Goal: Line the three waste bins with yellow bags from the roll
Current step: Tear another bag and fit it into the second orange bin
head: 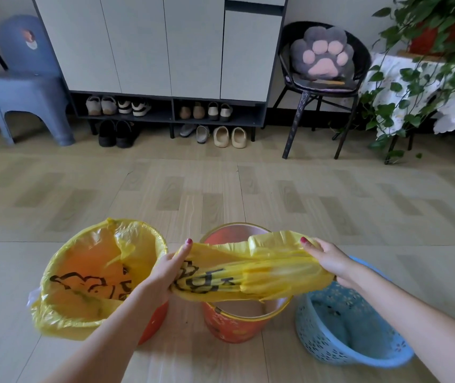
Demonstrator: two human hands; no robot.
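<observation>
Wood floor [220, 189], three bins, one lined [55, 272], two unlined, both hands stretching bag [248, 269]

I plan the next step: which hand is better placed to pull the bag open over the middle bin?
Probably the left hand: it grips the yellow plastic bag directly above the unlined orange bin.

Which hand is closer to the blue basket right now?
Right. The right hand grips the yellow bag just above the blue basket; the left hand holds the bag's other end beside the lined bin.
</observation>
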